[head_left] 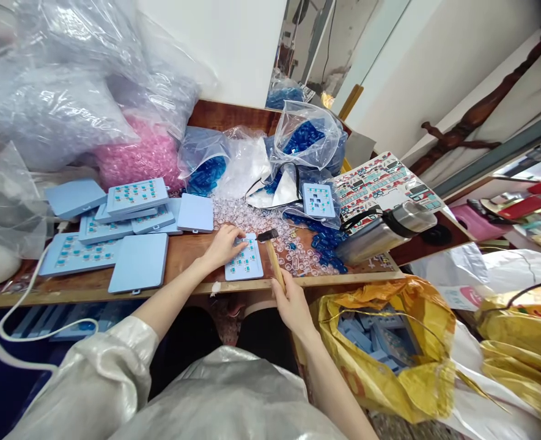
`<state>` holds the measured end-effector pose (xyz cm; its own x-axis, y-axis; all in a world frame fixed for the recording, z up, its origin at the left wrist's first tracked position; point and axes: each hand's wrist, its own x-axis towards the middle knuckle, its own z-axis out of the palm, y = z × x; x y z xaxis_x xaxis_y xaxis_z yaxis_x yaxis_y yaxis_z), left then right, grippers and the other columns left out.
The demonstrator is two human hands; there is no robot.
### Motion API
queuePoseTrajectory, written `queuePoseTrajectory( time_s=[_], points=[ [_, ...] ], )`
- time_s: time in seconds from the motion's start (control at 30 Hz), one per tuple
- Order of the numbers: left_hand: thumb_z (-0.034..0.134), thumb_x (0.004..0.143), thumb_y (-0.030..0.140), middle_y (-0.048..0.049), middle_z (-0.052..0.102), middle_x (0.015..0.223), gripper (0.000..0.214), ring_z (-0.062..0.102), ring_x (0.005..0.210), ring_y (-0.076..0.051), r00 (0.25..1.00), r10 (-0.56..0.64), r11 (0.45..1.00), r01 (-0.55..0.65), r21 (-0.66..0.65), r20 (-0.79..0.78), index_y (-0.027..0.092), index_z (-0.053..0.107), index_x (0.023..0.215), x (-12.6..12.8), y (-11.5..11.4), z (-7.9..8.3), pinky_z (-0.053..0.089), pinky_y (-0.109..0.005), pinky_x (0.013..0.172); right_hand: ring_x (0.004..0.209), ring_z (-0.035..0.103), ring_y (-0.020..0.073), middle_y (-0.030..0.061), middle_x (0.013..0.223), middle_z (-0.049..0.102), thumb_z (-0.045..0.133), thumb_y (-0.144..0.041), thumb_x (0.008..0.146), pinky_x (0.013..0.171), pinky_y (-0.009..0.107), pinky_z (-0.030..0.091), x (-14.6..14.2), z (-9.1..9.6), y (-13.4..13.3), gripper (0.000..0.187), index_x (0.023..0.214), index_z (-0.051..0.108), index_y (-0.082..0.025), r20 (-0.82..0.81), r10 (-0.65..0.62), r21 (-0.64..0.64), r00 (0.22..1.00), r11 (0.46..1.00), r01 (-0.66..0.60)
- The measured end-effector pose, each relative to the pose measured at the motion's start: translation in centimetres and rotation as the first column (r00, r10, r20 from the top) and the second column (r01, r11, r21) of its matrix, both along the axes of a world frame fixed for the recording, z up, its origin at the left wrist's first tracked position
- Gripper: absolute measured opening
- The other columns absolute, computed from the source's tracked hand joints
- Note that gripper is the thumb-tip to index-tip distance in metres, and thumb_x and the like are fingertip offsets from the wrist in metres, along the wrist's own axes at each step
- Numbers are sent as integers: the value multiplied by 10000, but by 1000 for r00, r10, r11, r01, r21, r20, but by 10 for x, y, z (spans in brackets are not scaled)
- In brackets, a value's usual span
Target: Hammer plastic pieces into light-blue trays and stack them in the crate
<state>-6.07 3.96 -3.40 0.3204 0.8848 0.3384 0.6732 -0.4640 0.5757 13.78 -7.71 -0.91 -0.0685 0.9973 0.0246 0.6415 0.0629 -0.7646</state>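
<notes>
Faced wall (pixel 215 46) beyond littered table (pixel 184 252); at its edge, gripped hammer (pixel 274 258) in right hand (pixel 293 302), touched panel (pixel 244 263) with left hand (pixel 223 249), unclear if closed.

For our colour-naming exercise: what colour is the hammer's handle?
The hammer's handle is yellowish tan, showing best in the head view.

Bright, soft indoor light across a wide, bowed view.
We see white glare on the bulging clear plastic bags (pixel 54 110) and the silver cylindrical metal flask (pixel 366 241), while beneath the brown wooden tabletop (pixel 179 260) it falls dark. We find the middle fairly crisp; the outer edges stretch and soften, and black shading fills the upper right corner.
</notes>
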Motion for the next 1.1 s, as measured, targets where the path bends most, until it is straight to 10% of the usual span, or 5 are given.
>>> queuePoseTrajectory(
  time_s=[0.7, 0.93, 1.1],
  points=[
    [520, 776, 230, -65, 582, 936, 205, 528, 904, -195, 999, 35, 996, -34, -88, 7, 158, 604, 949, -7, 17, 4, 417, -341, 858, 805, 599, 195, 65, 923, 640, 337, -287, 880, 715, 282, 432, -11, -2, 18, 338, 1166, 480, -180, 53, 95, 15, 994, 995, -96],
    [474, 780, 165, -85, 584, 908, 179, 556, 872, -207, 950, -94, 995, 81, -59, -297, 159, 648, 817, -8, 58, 6, 440, -310, 771, 621, 540, 166, 11, 673, 580, 338, -343, 885, 607, 259, 403, 2, -5, 8, 330, 1093, 508, -150, -12, -21, 6, 1000, 1000, 21],
    [445, 832, 236, -56, 620, 879, 211, 565, 797, -171, 988, -109, 994, 106, -37, -107, 162, 611, 940, 2, 39, 20, 436, -291, 757, 591, 529, 152, -6, 645, 557, 348, -350, 882, 581, 247, 397, 9, -9, 1, 325, 1088, 510, -158, -41, -42, -20, 998, 999, 41]
  ],
)
